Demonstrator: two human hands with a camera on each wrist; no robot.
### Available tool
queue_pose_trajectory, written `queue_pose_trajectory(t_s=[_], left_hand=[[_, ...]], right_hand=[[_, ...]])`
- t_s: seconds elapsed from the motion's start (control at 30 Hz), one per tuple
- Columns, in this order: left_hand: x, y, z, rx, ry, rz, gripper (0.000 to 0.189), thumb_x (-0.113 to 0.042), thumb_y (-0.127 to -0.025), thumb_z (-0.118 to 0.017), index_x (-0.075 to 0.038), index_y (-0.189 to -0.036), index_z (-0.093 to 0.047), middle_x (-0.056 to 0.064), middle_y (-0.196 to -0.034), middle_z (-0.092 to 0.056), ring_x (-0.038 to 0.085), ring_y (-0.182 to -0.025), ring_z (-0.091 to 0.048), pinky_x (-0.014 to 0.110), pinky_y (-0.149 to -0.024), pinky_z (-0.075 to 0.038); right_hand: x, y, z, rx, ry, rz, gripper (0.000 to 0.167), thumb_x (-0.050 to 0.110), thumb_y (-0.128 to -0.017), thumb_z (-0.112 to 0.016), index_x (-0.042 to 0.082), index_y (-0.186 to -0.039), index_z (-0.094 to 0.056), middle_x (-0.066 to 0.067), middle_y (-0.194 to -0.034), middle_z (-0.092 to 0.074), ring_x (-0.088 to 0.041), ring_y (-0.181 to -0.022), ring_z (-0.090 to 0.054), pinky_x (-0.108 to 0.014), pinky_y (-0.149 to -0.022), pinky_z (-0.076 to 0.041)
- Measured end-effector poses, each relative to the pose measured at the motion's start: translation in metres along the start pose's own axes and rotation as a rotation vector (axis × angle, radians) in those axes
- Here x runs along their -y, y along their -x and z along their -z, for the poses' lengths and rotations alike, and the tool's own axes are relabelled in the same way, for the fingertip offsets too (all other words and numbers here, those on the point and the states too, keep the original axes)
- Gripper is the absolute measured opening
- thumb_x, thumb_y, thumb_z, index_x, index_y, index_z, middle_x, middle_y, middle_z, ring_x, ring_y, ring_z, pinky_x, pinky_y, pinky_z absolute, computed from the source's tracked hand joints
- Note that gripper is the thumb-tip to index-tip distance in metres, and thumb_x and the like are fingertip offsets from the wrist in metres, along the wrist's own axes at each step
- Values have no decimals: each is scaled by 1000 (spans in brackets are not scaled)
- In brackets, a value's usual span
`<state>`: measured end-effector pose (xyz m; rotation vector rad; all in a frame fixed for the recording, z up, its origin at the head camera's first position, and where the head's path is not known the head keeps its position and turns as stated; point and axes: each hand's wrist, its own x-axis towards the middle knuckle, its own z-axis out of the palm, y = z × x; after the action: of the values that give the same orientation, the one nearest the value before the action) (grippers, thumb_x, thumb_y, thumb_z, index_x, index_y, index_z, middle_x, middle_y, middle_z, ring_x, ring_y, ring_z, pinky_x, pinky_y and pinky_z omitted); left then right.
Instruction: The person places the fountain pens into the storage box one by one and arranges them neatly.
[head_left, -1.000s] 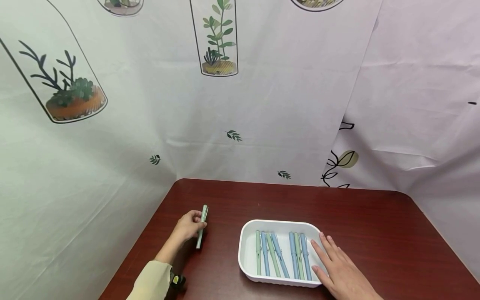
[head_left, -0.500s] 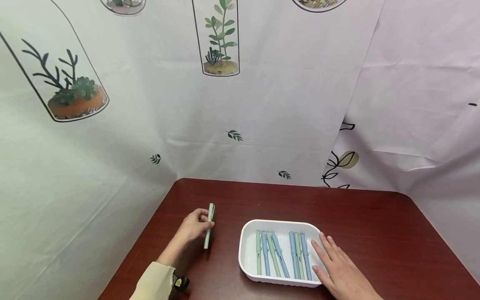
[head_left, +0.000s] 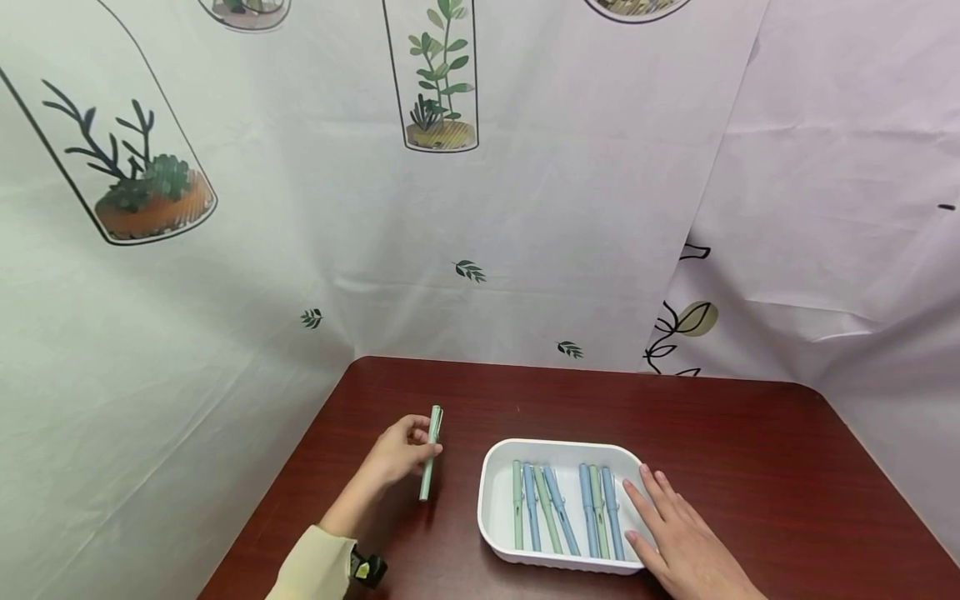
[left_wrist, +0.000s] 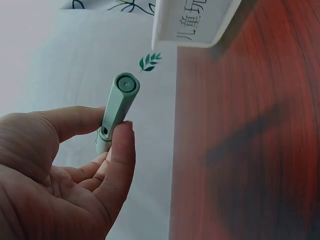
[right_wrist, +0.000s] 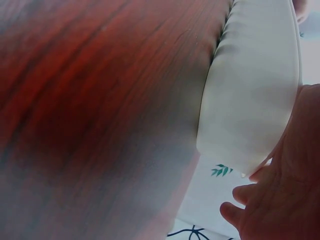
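Note:
Between thumb and fingers my left hand (head_left: 399, 451) pinches a light green pen (head_left: 431, 454), held above the table left of the tray. In the left wrist view that pen (left_wrist: 120, 97) points its round end at the camera, its clip side partly hidden by the fingers. A white plastic tray (head_left: 491, 467) holds several blue and green pens, a group on its left and three on its right, such as a blue pen (head_left: 611, 512). Fingers spread, my right hand (head_left: 686, 537) rests on the tray's right rim; the right wrist view shows it along the tray wall (right_wrist: 250, 85).
The dark red wooden table (head_left: 675, 417) has rounded far corners. White cloth (head_left: 570, 208) with printed plants hangs behind it and along both sides. A dark wrist strap (head_left: 367, 569) sits at my left sleeve (head_left: 315, 562).
My left hand has moved right, toward the tray, carrying the green pen. The right hand and the tray with its pens have stayed in place.

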<state>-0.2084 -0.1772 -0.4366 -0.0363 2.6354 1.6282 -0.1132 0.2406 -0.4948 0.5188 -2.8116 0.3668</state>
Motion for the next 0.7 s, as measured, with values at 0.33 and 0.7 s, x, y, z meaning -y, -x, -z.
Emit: queue_pose_trajectory(t_s=[0.33,0.7], left_hand=[[-11,3,-8,54,2,-131,48,-7,-85,-78,10,-123,-55,7,-85,-59,13,-69,-61,37,-55,-59],[-16,6,-20,55,32,-78,50,-2,-83,-79,7,-127,-57,8,-86,-60,15,-67,-61,37,-55,-59]], right_hand=[[0,0,0,-10,5,4,64,46,-94,-66,16,-149,-53,-16,-158,-41,-41,-141,-43,-6,-109,15],[-1,0,-2,-41,9,29,63,44,-94,-67,15,-148,-54,-17,-157,-42,-41,-139,-45,-7,-111,14]])
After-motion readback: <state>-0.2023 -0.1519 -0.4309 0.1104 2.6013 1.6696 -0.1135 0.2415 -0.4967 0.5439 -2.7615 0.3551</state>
